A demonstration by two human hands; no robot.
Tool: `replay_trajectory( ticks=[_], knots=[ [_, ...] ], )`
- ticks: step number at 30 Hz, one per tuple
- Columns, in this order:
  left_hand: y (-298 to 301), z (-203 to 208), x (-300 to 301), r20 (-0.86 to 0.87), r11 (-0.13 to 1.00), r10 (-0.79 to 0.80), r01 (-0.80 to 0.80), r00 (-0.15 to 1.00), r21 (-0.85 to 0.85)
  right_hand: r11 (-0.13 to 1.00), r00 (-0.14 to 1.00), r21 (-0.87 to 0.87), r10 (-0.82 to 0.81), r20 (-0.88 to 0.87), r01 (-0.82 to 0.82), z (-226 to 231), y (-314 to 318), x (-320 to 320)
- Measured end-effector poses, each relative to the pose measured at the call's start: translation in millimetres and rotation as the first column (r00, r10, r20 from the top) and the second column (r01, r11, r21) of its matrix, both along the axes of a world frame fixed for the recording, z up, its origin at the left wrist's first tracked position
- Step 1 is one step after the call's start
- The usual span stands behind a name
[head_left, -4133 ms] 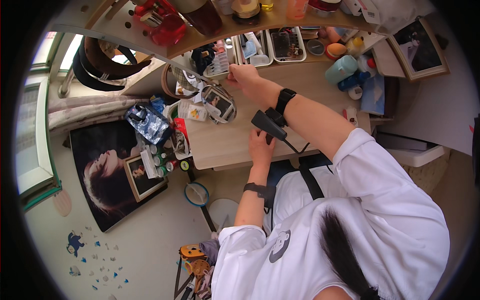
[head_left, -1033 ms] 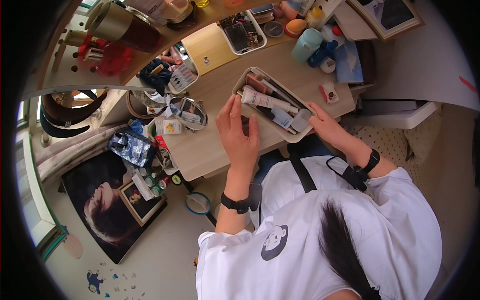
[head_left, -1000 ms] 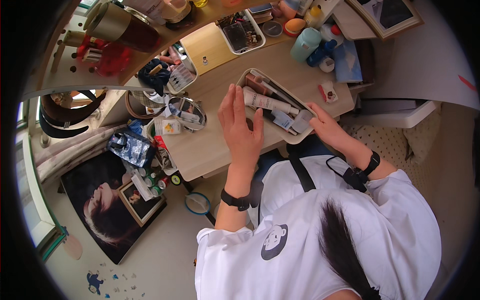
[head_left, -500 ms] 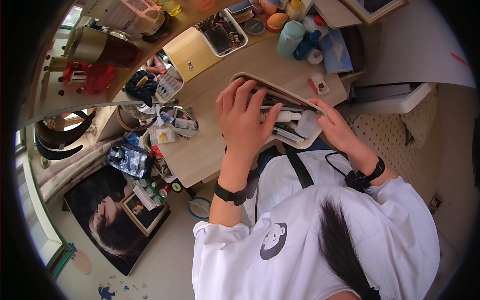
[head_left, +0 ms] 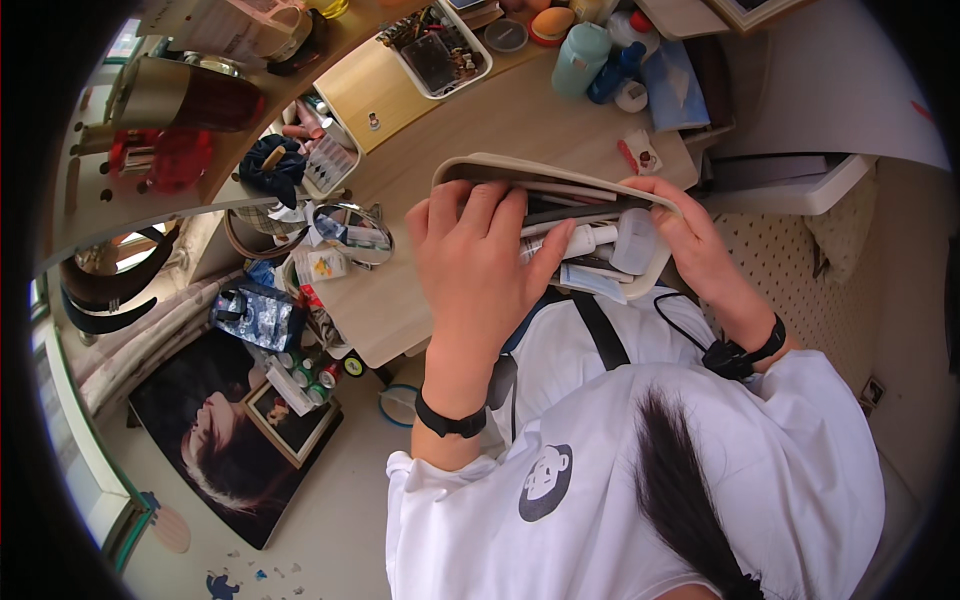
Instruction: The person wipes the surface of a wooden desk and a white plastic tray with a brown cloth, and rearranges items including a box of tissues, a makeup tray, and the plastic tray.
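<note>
A cream tray (head_left: 575,171) with high walls is tilted above the desk's near edge. Inside lie a white tube (head_left: 587,240), a frosted plastic cup (head_left: 634,240), a light blue packet (head_left: 592,282) and several slim pencil-like sticks (head_left: 570,213). My left hand (head_left: 470,250) is closed at the tray's left end, its bent fingers reaching inside and its thumb beside the white tube; the fingertips are partly hidden. My right hand (head_left: 688,225) grips the right end, fingers behind the rim and thumb on its near side.
On the desk (head_left: 480,135) stand an organiser box (head_left: 490,62) of small items, a turquoise bottle (head_left: 580,62) and a round mirror (head_left: 372,240). An open drawer (head_left: 830,190) juts out at right. Shelving with bottles overhangs at upper left; picture frames (head_left: 285,420) stand below.
The tray looks larger and tipped more, apparently raised closer. My left hand has shifted left and its fingers are more bent; my right hand has moved slightly right with the rim.
</note>
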State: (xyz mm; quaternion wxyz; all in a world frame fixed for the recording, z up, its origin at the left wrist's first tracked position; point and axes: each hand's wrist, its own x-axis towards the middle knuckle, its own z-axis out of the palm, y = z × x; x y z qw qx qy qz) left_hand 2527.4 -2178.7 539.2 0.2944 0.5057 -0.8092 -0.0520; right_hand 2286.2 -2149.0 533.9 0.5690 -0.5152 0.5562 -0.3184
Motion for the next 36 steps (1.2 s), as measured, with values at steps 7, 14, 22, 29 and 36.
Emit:
replay_trajectory(
  ticks=[7,14,22,29,36],
  knots=[
    [10.6,13.7,-0.9,-0.056,0.996,0.056,-0.060,0.997,-0.072,0.999,0.993,0.034,-0.024,0.115,0.020,9.1,-1.2,-1.6],
    [16.8,14.1,1.0,-0.065,0.993,0.061,-0.067,0.996,-0.097,0.999,0.988,0.053,-0.021,0.155,0.013,18.4,-1.6,-0.8],
    [16.6,9.8,-0.6,-0.071,0.994,0.054,-0.060,0.996,-0.088,0.999,0.995,0.034,0.021,0.098,-0.024,19.9,-5.2,-3.8],
    [16.6,7.0,-2.7,-0.096,0.997,0.050,-0.056,0.994,-0.060,0.997,0.998,0.071,-0.011,0.054,0.008,19.1,-4.6,-5.8],
    [10.9,-14.1,-6.1,-0.158,0.998,0.050,-0.053,0.986,-0.015,0.993,0.996,0.110,-0.058,0.072,0.050,5.6,-4.1,-9.0]
  ],
)
